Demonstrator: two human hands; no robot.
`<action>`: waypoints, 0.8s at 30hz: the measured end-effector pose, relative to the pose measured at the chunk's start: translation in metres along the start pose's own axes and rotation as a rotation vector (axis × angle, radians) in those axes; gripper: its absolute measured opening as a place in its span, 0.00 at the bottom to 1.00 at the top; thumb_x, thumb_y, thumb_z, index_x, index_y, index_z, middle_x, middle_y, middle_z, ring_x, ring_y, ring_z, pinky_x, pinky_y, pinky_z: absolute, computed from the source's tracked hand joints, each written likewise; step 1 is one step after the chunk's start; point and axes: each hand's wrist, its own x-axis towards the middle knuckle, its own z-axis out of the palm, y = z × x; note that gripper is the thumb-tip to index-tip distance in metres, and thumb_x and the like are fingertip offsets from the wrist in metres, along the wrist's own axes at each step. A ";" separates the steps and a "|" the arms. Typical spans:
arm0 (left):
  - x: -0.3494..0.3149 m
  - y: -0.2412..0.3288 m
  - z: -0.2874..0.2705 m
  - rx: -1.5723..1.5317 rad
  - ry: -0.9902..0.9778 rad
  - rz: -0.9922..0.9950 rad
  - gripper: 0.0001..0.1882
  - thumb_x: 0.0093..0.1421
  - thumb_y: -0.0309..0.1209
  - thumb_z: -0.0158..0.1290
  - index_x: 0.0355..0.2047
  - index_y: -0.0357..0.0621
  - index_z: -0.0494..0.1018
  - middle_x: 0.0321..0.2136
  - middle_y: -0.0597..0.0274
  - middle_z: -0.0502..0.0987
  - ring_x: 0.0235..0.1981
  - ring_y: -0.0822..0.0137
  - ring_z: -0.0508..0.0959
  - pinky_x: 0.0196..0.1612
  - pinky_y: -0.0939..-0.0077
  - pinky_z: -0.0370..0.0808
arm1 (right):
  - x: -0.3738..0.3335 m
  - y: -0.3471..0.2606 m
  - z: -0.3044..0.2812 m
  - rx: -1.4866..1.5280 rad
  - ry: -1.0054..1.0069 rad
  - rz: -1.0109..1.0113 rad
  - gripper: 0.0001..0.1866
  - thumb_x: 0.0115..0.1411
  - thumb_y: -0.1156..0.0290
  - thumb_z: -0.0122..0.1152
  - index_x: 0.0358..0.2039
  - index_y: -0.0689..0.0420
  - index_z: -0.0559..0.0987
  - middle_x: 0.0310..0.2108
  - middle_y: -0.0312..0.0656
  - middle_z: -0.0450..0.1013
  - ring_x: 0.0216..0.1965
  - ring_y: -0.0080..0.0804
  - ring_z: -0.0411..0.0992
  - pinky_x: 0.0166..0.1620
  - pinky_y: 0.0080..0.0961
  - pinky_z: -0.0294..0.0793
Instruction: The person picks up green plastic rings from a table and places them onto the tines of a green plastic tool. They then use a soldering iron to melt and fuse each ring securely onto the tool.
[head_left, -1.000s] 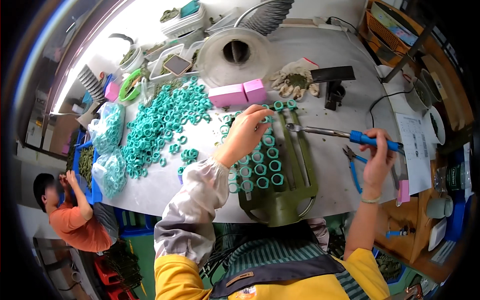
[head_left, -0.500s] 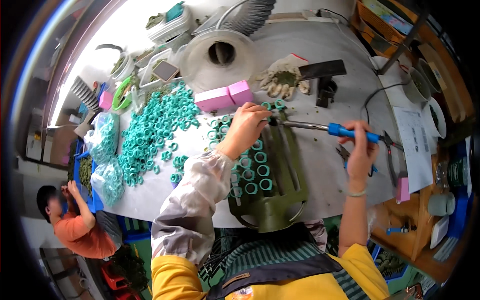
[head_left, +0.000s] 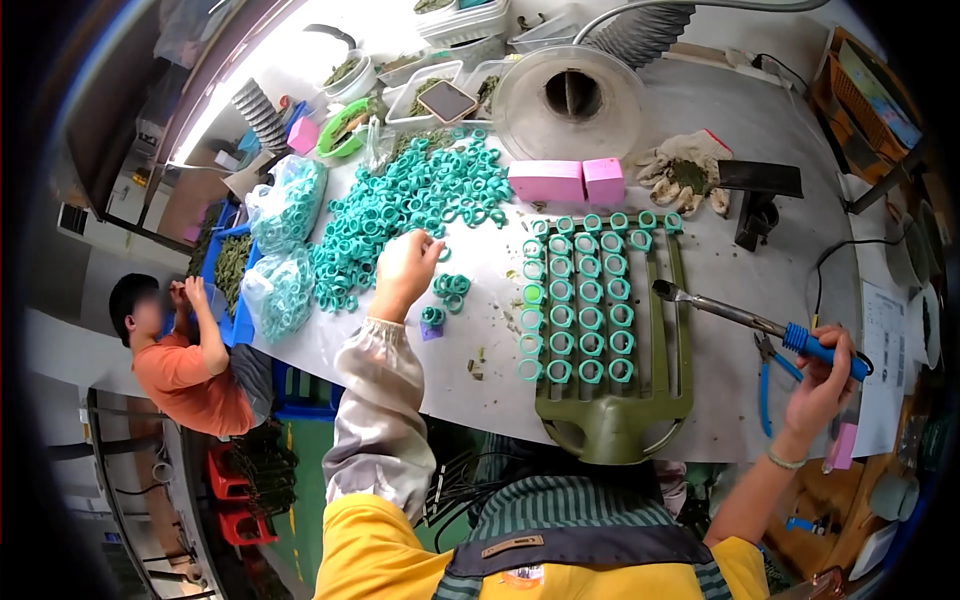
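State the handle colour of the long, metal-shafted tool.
The tool handle is blue, showing best in the head view.

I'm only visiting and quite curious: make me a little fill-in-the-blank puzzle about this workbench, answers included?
1. The right hand grips a tool by its ____ handle.
2. The left hand, by the loose rings, is to the ____ of the green rack.
3. The two blocks beyond the rack are ____.
4. The co-worker wears an ____ top.

Missing words: blue; left; pink; orange.
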 end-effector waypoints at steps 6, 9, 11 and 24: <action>-0.033 -0.021 0.022 -0.051 -0.120 -0.113 0.17 0.58 0.42 0.61 0.32 0.39 0.81 0.22 0.55 0.78 0.30 0.58 0.79 0.35 0.64 0.74 | -0.003 -0.003 0.002 -0.019 -0.019 0.015 0.13 0.66 0.65 0.56 0.29 0.61 0.77 0.33 0.41 0.75 0.22 0.22 0.70 0.25 0.18 0.69; -0.032 -0.025 0.029 -0.363 0.046 -0.066 0.14 0.59 0.38 0.61 0.34 0.37 0.80 0.20 0.58 0.76 0.31 0.62 0.79 0.36 0.67 0.74 | -0.003 -0.004 0.002 -0.021 -0.042 0.009 0.13 0.66 0.65 0.56 0.29 0.61 0.77 0.33 0.41 0.75 0.23 0.22 0.70 0.25 0.17 0.69; -0.031 -0.026 0.028 -0.477 0.021 -0.087 0.10 0.62 0.32 0.59 0.36 0.35 0.80 0.26 0.61 0.78 0.33 0.69 0.80 0.37 0.74 0.76 | -0.004 -0.004 0.000 -0.024 -0.031 0.005 0.13 0.66 0.65 0.56 0.29 0.61 0.77 0.34 0.41 0.75 0.22 0.22 0.70 0.25 0.17 0.69; -0.025 0.029 0.001 -1.255 -0.336 -0.257 0.19 0.64 0.25 0.56 0.55 0.38 0.74 0.43 0.61 0.80 0.44 0.70 0.80 0.49 0.79 0.76 | -0.008 -0.013 -0.001 -0.029 -0.009 -0.001 0.14 0.68 0.64 0.54 0.30 0.61 0.78 0.32 0.42 0.76 0.22 0.23 0.69 0.26 0.18 0.70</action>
